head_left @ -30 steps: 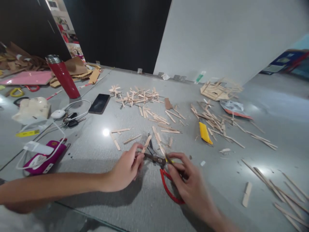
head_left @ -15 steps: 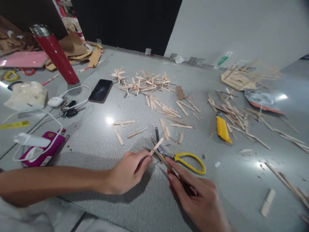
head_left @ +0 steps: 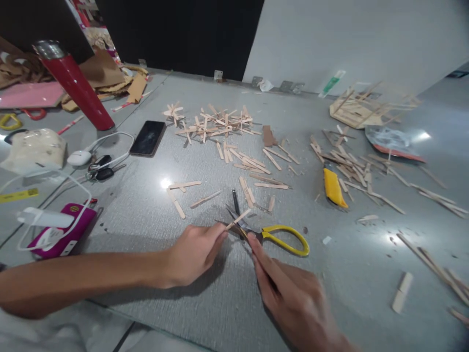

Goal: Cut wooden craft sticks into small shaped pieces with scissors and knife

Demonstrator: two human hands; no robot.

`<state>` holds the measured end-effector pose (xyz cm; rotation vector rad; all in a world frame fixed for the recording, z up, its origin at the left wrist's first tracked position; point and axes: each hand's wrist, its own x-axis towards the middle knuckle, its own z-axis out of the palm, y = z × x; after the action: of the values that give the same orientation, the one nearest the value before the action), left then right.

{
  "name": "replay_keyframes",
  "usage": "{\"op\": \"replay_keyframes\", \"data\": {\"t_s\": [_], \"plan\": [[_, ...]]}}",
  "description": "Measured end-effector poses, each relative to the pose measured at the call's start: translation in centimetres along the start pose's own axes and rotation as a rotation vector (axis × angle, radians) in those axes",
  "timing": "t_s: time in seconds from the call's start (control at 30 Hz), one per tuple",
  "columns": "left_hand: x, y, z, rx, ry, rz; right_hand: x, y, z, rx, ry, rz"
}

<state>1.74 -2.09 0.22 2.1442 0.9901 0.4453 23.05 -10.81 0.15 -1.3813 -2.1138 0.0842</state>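
My left hand (head_left: 198,252) is closed, pinching a wooden craft stick (head_left: 239,218) between thumb and fingers. Closed around a thin, narrow blade-like tool (head_left: 245,233), my right hand (head_left: 289,288) has its index finger stretched along it; most of the tool is hidden by the fingers. The tool's tip meets or nearly meets the stick. Under and beside the hands lie scissors (head_left: 286,239) with a yellow handle loop, their blades pointing left. A dark pen-like object (head_left: 235,200) lies just beyond the stick.
Craft sticks (head_left: 220,122) lie piled at the back, with more at right near a yellow cutter (head_left: 333,186). A stick frame (head_left: 355,112) stands back right. To the left are a phone (head_left: 147,138), red bottle (head_left: 75,88), keys (head_left: 102,168) and purple power bank (head_left: 64,230).
The craft stick has turned in my left hand and now shows its thin edge. My right hand has shifted slightly, its index finger lying further along the tool. The view has shifted a little.
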Motion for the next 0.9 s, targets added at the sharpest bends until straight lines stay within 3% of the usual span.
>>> {"op": "replay_keyframes", "data": {"t_s": [0.27, 0.57, 0.67, 0.9], "plan": [[0.3, 0.1, -0.1, 0.023, -0.013, -0.001, 1.0, -1.4, 0.0, 0.217, 0.003, 0.267], [0.3, -0.4, 0.3, -0.022, 0.033, 0.039, 1.7, -1.3, 0.0, 0.516, -0.069, 0.572], [0.5, -0.6, 0.4, -0.036, 0.038, 0.045, 1.9, -1.2, 0.3, 0.571, -0.043, 0.575], [0.8, -0.6, 0.1, -0.087, 0.037, 0.069, 1.4, -0.9, 1.2, 0.405, -0.005, 0.483]]}}
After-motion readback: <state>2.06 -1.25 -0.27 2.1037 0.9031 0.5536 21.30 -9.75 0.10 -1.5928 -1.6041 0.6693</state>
